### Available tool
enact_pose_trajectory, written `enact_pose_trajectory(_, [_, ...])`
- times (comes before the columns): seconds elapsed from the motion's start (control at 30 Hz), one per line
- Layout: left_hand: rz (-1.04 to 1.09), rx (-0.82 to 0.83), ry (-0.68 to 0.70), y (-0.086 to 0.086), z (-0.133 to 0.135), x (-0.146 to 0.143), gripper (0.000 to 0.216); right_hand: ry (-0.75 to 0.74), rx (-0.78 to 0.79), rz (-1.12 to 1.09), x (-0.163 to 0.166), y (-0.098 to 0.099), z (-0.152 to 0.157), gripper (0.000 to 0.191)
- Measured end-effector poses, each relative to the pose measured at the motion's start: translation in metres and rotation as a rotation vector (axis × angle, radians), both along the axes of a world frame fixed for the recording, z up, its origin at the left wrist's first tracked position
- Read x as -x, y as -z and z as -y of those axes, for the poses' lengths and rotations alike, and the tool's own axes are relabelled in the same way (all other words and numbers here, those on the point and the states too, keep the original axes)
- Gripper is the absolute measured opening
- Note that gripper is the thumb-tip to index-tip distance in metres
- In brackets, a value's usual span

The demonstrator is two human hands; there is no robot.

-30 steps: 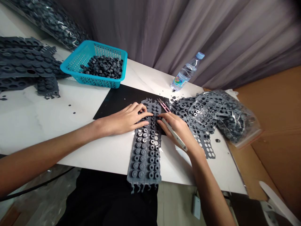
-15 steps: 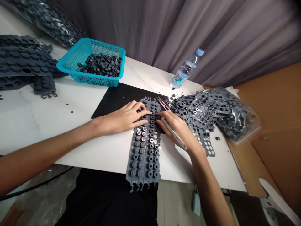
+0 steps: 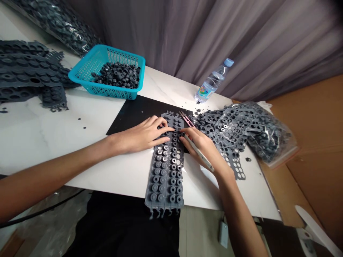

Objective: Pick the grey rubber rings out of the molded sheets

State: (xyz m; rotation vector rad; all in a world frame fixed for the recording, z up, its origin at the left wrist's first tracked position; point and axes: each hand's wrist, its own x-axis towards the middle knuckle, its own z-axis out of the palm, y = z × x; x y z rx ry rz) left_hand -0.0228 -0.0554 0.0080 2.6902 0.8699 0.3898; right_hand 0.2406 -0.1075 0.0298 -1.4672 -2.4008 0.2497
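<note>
A dark grey moulded rubber sheet [image 3: 164, 178] with rows of round knobs and rings lies lengthwise before me, its near end overhanging the table edge. My left hand [image 3: 150, 132] rests on its upper left part, thumb and forefinger stretched out apart, other fingers bent. At the sheet's right edge, my right hand [image 3: 197, 141] has its fingertips close together and grips a slim tool with a pale handle [image 3: 199, 154]; the tool's tip is hidden by the fingers. Several white holes show in the sheet beside that hand. Pink-handled snips [image 3: 188, 120] lie just beyond it.
A blue basket [image 3: 107, 93] holding small black rubber rings stands back left, near more moulded sheets [image 3: 29, 71]. A black mat [image 3: 128, 110] lies under the work. To the right are punched sheet scraps [image 3: 227, 125], a plastic bag [image 3: 278, 142] and a water bottle [image 3: 211, 84].
The whole view has shifted slightly, so things sit a little lower and further right. Both hands keep nearly the same position on the sheet.
</note>
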Motion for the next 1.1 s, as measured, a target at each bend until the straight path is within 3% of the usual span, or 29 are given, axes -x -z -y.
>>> enact_pose_trajectory(1.1, [-0.022, 0.002, -0.001, 0.001, -0.0018, -0.0002, 0.055, -0.03, -0.014, 0.03, 0.0, -0.0016, 0.0041, 0.027])
